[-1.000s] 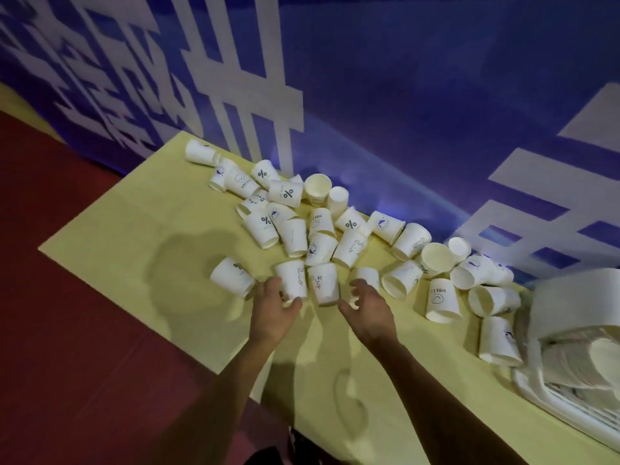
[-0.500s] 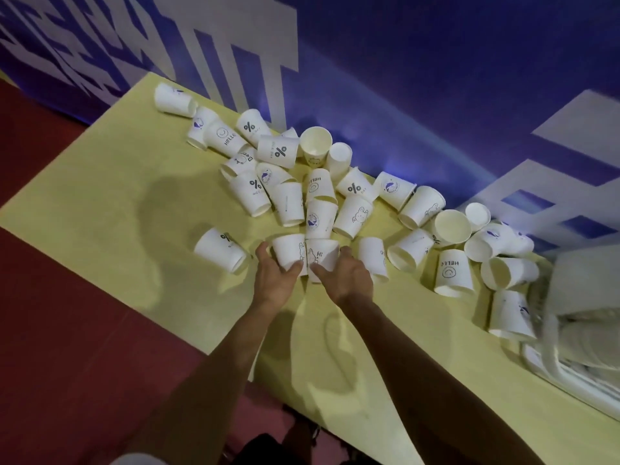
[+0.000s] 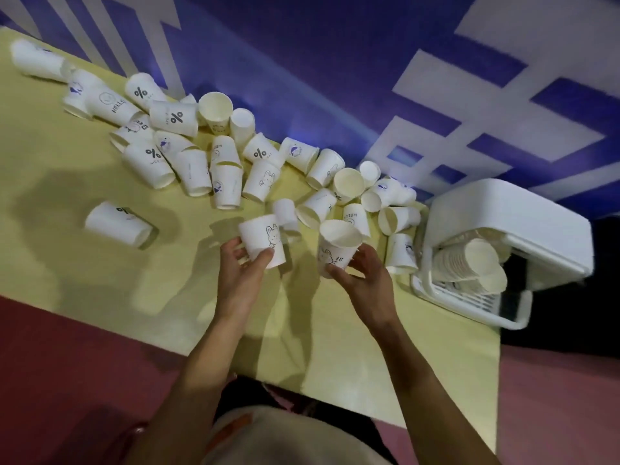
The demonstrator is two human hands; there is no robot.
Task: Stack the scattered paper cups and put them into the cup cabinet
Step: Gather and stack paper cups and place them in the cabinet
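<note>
The left hand (image 3: 241, 276) has its grip curled round a white paper cup (image 3: 260, 241) that bears a rabbit drawing and is held tilted above the yellow counter (image 3: 100, 290). The right hand (image 3: 367, 283) grips a second cup (image 3: 335, 253), mouth up, printed with a rabbit and "Hi". The two are near but apart. Behind them, loose cups (image 3: 228, 186) lie scattered along the blue and white wall (image 3: 318, 78). One reads "%" (image 3: 172, 117), another "HELLO" (image 3: 112, 105). At the counter's right end, the white cup cabinet (image 3: 503, 209) stands open with a stack of cups (image 3: 466, 266) lying inside.
</note>
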